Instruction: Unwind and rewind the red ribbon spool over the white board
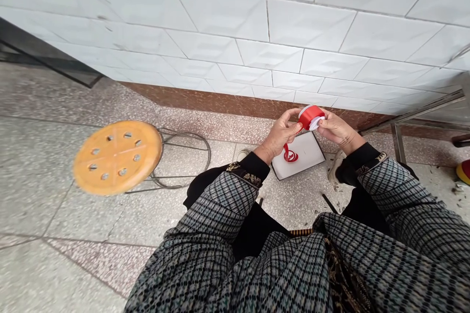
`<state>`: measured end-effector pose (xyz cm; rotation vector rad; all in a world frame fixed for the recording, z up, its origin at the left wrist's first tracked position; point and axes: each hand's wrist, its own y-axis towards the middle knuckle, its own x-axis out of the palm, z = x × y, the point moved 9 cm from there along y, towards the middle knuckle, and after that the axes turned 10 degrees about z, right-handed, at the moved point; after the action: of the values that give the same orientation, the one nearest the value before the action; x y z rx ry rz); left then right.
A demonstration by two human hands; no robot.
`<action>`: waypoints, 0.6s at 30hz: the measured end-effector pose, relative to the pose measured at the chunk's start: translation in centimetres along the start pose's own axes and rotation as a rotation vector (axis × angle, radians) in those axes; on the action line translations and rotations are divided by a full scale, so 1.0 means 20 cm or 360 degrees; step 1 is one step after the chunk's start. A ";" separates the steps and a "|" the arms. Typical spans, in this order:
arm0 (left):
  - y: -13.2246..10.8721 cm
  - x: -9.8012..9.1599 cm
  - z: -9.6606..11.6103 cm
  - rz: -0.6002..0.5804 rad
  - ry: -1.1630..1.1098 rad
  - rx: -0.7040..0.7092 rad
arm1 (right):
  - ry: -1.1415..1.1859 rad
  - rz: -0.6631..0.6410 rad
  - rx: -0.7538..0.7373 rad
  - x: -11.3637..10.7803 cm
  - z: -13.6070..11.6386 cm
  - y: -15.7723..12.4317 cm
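A spool of red ribbon (311, 116) with white end discs is held up between my two hands. My left hand (282, 132) pinches the red ribbon at the spool's left side, and a loose tail hangs down from there. My right hand (336, 128) grips the spool's right side near the white disc. Below the hands, a shallow white box or lid (306, 156) with a dark rim lies on the floor. The curled ribbon end (291, 156) shows over its white surface; whether it touches it I cannot tell.
An orange round stool (117, 156) with holes in its seat and wire legs is on the left. A white tiled wall (235, 24) rises in front. At right stands a metal frame (398, 142), with a red and yellow object (464, 172) near it. Small scraps lie on the speckled floor.
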<state>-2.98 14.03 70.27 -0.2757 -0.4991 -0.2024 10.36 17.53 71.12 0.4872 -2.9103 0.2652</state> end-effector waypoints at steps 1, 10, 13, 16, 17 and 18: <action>0.00 0.01 0.01 -0.0038 -0.0012 0.0022 | 0.0037 0.0011 -0.0005 0.01 0.02 0.00; -0.01 -0.05 0.01 -0.0080 0.0018 -0.0293 | -0.0253 -0.0105 0.0066 0.00 0.00 -0.01; -0.02 -0.07 -0.05 -0.0133 0.0160 -0.0497 | -0.0686 -0.0203 -0.0092 -0.04 -0.09 -0.02; -0.01 -0.08 -0.11 -0.0154 0.0286 -0.0577 | -0.1126 -0.0310 -0.0278 -0.02 -0.14 -0.05; -0.01 -0.08 -0.12 -0.0153 0.0317 -0.0582 | -0.1237 -0.0347 -0.0342 0.00 -0.14 -0.06; -0.01 -0.09 -0.13 -0.0152 0.0343 -0.0587 | -0.1330 -0.0389 -0.0403 0.02 -0.14 -0.07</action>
<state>-3.36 13.31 67.30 -0.5838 -0.2581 -0.4137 10.89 16.74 74.18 1.1155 -3.5174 -0.4508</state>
